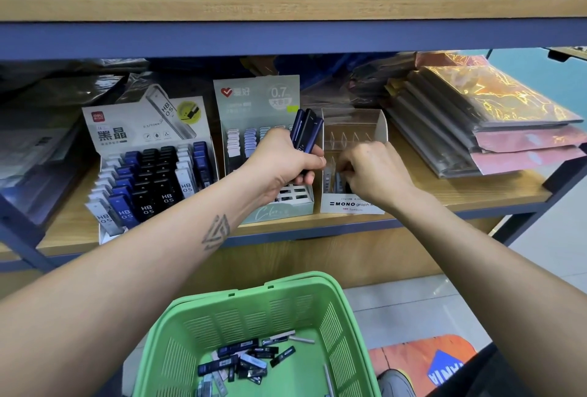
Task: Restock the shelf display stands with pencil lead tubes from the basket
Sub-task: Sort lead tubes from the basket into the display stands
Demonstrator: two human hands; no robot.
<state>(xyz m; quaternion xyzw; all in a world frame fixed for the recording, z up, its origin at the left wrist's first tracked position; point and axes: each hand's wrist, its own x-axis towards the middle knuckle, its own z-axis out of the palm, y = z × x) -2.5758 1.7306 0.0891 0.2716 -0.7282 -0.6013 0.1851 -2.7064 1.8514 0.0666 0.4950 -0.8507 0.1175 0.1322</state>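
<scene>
Lead tubes: we see loose ones in green basket (pixel 333 326).
MONO stand (pixel 352 203): nearly bare.
Left hand (pixel 279 161): grips navy tube bundle (pixel 305 131).
Right hand (pixel 374 171): curled inside stand, pinch unclear.

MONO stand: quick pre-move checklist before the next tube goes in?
1. Spare tubes in hand: ok. The left hand grips a bundle of dark blue tubes above the shelf.
2. Right hand at the stand: ok. Its fingers are curled down inside the MONO stand.
3. Tube seated in a slot: cannot tell. The fingers hide it.
4. Free slots: ok. The clear dividers at the back stand empty.
5. Stand square on the shelf: ok. It sits upright beside the 0.7 stand.
6. Stock left: ok. The green basket below holds more tubes.
</scene>
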